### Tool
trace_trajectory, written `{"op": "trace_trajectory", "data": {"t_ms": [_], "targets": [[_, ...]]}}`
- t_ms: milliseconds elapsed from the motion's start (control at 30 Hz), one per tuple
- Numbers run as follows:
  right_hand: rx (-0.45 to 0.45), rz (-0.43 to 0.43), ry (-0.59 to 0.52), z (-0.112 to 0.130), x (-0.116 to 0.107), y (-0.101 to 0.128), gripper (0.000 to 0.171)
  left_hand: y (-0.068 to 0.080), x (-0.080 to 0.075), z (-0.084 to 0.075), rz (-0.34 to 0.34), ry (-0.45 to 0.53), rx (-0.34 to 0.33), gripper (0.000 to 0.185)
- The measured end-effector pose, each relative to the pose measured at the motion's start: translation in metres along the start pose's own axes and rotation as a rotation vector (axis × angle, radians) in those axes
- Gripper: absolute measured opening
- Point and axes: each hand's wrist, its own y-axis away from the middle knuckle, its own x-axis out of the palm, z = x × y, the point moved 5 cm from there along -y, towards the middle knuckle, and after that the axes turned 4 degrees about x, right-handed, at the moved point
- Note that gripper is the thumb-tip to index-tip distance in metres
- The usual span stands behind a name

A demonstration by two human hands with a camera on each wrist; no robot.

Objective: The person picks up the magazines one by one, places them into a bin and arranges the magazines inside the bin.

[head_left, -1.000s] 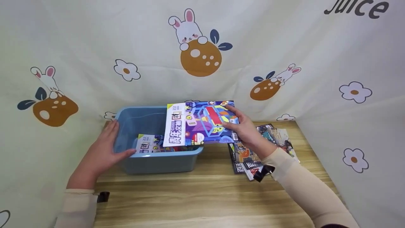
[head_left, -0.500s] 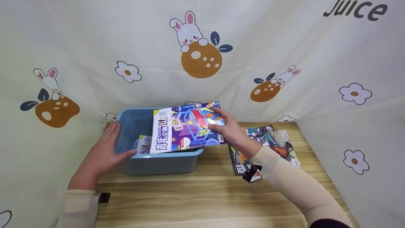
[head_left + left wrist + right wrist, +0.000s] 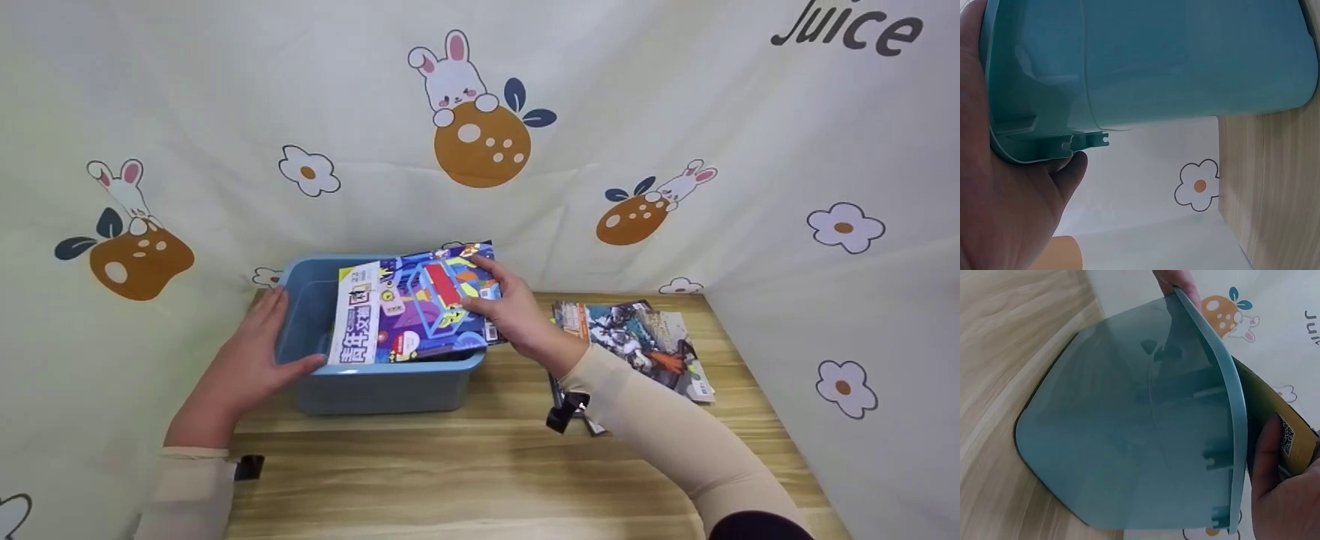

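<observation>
My left hand (image 3: 251, 349) grips the rim of a blue plastic bin (image 3: 382, 390) at its front left corner, thumb along the front rim and fingers at the left side. In the left wrist view, fingertips (image 3: 1072, 174) reach outside below the rim. My right hand (image 3: 517, 311) pinches the right edge of a purple and blue magazine (image 3: 420, 300) with a white title strip. The magazine lies tilted over the bin opening, its left end inside the rim and its right end past it. It hides most of the bin's inside. From the right wrist, a yellowish underside (image 3: 1266, 396) shows.
A loose stack of magazines (image 3: 637, 341) lies on the wooden table (image 3: 420, 480) to the right, partly behind my right forearm. A pale printed cloth (image 3: 360, 90) hangs close behind the bin and along both sides.
My right hand has carried the magazine left and slightly lower over the bin, covering a similar magazine seen inside earlier. More of the right stack shows. My left hand stays on the rim.
</observation>
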Motion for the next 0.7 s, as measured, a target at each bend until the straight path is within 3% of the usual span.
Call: {"op": "trace_trajectory", "data": {"t_ms": [700], "targets": [[-0.044,-0.012,0.085,0.011,0.041,-0.009,0.072,-0.001,0.0,0.002,-0.004,0.003,0.007,0.133]]}}
